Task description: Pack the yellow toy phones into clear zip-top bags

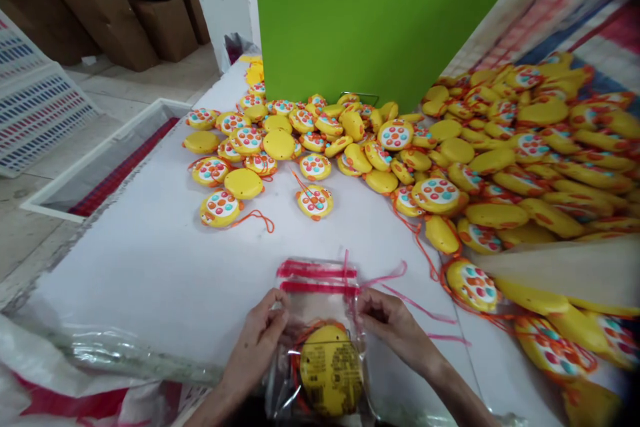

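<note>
A clear plastic bag [320, 305] with pink strips across its top lies at the table's near edge. Inside it is a round yellow toy [331, 370] with an orange cord, its printed back facing up. My left hand [261, 333] pinches the bag's left side below the pink strips. On the opposite side, my right hand [393, 321] grips the bag's right edge with bent fingers. Thin pink strips [420, 303] lie on the table beside my right hand.
Many yellow toys with colourful dotted tops [315, 200] spread across the white table [150, 267], heaped high at the right. A green panel [360, 20] stands behind them. White crates [45, 107] and cardboard boxes [165, 27] are on the floor at left.
</note>
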`<control>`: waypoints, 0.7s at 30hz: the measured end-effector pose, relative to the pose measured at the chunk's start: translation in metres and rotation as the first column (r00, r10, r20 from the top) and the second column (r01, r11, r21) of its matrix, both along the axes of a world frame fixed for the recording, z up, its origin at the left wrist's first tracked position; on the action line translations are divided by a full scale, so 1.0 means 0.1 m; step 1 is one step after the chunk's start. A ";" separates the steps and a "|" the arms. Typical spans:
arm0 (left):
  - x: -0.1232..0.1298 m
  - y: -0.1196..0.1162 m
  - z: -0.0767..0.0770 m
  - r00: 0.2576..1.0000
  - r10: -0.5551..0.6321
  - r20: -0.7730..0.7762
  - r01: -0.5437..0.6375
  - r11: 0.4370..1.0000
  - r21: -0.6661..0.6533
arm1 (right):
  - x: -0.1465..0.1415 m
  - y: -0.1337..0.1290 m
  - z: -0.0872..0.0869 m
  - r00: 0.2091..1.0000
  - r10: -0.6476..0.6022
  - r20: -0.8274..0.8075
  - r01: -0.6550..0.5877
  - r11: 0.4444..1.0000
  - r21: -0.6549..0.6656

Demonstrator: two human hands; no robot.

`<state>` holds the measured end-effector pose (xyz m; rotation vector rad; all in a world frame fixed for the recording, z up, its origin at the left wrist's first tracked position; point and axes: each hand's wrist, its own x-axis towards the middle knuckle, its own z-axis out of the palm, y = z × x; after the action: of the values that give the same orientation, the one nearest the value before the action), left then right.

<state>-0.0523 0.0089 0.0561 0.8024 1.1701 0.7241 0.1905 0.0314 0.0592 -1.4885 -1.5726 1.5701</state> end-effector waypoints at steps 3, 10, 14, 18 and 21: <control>-0.02 0.00 -0.01 0.999 -0.013 -0.050 0.015 0.999 0.032 | 0.02 -0.05 -0.01 0.998 0.023 0.053 -0.026 0.998 0.052; 0.03 0.00 0.03 0.985 0.035 -0.171 -0.025 0.998 0.063 | 0.07 -0.06 0.10 0.958 0.174 0.227 -0.215 0.962 0.168; 0.03 -0.02 0.06 0.986 0.067 -0.151 -0.056 0.995 0.078 | 0.03 0.31 0.26 0.899 0.013 0.439 -0.192 0.910 0.367; -0.43 0.06 0.29 0.975 0.185 -0.121 -0.174 0.980 0.101 | -0.20 0.97 0.26 0.820 -0.065 0.569 -0.243 0.861 0.447; -0.99 0.16 0.62 0.781 0.560 -0.276 -0.443 0.808 0.389 | -0.45 1.43 0.13 0.809 -0.005 0.588 -0.310 0.846 0.434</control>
<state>-0.1513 0.0246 0.1182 0.9161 1.6911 1.2654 0.1460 0.1744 0.0723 -1.6073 -2.2803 0.6613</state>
